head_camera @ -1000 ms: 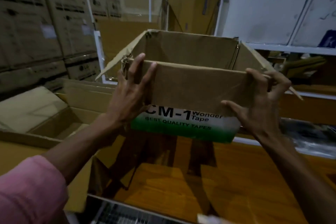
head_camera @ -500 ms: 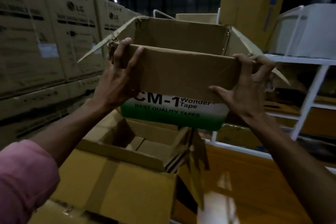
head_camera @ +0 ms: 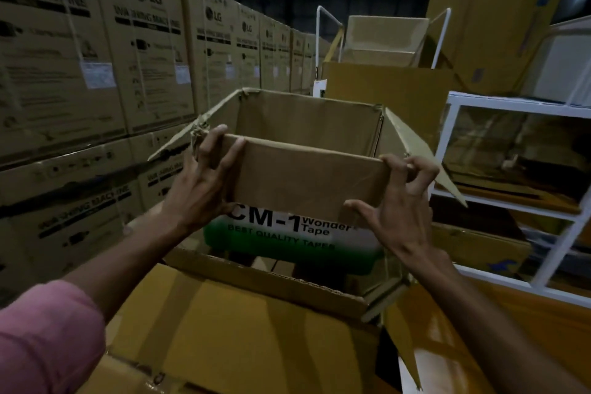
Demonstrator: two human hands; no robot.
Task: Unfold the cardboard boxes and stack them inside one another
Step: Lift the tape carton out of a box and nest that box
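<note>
Holding an open tape box (head_camera: 307, 182) in the air with both hands, above the mouth of a bigger open box (head_camera: 249, 329) that stands below and nearer the camera. Left hand (head_camera: 201, 189) gripping the near left corner, fingers curled over the folded-down near flap, palm against the outer wall. Right hand (head_camera: 396, 211) pinching the near right corner, fingertips hooked on the flap's edge, thumb spread out below against the front. Printed in black on the front: "CM-1 Wonder Tape", over a green band reading "BEST QUALITY TAPES". Side flaps splayed outward left and right, far flap upright; nothing seen inside. Bottom edge of the tape box just over the far rim of the bigger box, whether touching cannot be told. Stacked to the left, a wall of LG cartons (head_camera: 96, 73) marked "WASHING MACHINE". To the right, a white rack (head_camera: 563, 221) with more cardboard on its shelves. Behind, further brown boxes (head_camera: 383, 38) piled up. Pink sleeve (head_camera: 44, 339) at the lower left.
</note>
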